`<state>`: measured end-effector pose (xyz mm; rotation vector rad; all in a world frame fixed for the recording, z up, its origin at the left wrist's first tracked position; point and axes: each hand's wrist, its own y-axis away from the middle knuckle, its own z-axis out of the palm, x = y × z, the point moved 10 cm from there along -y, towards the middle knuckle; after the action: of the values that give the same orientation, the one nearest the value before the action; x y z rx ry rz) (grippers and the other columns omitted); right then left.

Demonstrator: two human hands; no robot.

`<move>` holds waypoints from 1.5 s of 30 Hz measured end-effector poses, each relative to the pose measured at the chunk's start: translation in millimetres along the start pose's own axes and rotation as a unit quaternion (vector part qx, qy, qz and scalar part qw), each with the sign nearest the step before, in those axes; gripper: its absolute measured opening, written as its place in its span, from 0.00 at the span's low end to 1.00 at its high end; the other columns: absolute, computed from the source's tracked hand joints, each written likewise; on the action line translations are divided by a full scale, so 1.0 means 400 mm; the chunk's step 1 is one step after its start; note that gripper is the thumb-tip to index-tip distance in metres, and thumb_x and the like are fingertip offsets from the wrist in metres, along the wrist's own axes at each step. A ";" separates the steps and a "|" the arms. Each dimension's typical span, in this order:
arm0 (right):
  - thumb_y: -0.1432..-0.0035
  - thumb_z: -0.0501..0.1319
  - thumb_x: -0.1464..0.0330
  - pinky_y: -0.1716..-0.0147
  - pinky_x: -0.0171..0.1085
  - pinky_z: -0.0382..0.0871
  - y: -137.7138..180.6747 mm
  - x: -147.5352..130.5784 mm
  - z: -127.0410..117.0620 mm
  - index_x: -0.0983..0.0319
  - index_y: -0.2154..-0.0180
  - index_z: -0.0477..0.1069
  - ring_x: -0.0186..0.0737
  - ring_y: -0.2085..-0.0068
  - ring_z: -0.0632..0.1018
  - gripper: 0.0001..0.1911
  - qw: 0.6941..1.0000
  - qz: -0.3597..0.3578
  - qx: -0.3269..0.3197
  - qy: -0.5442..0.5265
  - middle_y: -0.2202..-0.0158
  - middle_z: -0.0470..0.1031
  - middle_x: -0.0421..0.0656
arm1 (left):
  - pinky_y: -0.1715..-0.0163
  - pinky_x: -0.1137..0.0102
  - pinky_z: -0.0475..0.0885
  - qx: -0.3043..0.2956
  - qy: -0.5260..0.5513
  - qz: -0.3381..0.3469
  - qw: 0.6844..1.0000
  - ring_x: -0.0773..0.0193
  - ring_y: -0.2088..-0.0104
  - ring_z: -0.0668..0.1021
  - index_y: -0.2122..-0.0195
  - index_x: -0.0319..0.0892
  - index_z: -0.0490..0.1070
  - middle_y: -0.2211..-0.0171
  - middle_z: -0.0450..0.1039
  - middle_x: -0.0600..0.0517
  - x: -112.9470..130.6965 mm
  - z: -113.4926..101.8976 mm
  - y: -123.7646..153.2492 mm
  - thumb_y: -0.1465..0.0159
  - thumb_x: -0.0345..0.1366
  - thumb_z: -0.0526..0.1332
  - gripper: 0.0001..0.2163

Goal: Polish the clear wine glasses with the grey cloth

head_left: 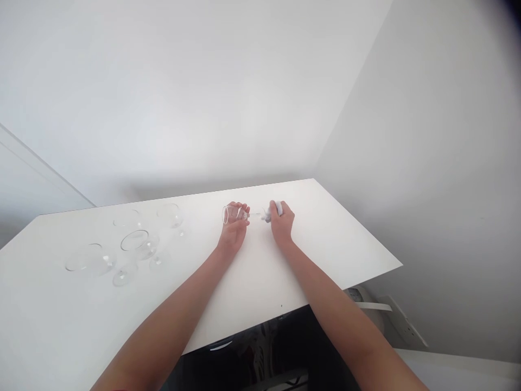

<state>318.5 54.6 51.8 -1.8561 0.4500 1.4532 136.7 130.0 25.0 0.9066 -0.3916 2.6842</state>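
A clear stemmed glass (226, 215) lies sideways in the air above the white table, its rim toward the left. My left hand (233, 234) is closed around its bowl, fingers behind the glass and thumb in front. At the foot end, my right hand (282, 224) grips a bunched white cloth (279, 208), pressed against the glass's base. The cloth and fingers partly hide that foot. Between both hands the thin stem shows.
Several clear stemmed glasses (140, 240) stand on the left part of the white table (260, 271); their outlines are faint. White walls rise behind and to the right. A glossy black surface (252, 347) sits below the table's front edge.
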 end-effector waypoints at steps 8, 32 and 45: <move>0.38 0.65 0.65 0.60 0.40 0.73 0.056 -0.019 0.137 0.55 0.49 0.77 0.40 0.63 0.78 0.15 0.954 -0.075 -0.262 0.126 0.60 0.79 0.40 | 0.42 0.65 0.69 0.047 -0.051 0.038 0.997 0.63 0.46 0.75 0.56 0.49 0.72 0.52 0.72 0.55 0.017 -0.012 0.007 0.53 0.22 0.81 0.28; 0.33 0.64 0.61 0.70 0.38 0.54 -0.037 0.098 0.074 0.57 0.75 0.64 0.39 0.74 0.66 0.18 0.946 0.052 -0.144 0.285 0.75 0.70 0.42 | 0.62 0.67 0.64 0.171 -0.063 -0.049 0.982 0.65 0.65 0.67 0.65 0.45 0.71 0.63 0.64 0.53 -0.024 -0.093 0.013 0.55 0.25 0.61 0.16; 0.30 0.60 0.62 0.69 0.41 0.57 -0.059 0.115 0.013 0.57 0.72 0.66 0.44 0.71 0.72 0.16 0.923 0.082 -0.088 0.364 0.72 0.74 0.47 | 0.73 0.65 0.57 0.133 -0.054 -0.040 0.989 0.67 0.76 0.57 0.78 0.43 0.59 0.76 0.50 0.54 -0.018 -0.078 0.016 0.48 0.25 0.61 0.10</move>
<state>344.2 81.5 15.7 -2.5381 0.8642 0.8666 122.8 133.4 -4.6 1.1197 -0.0174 2.6612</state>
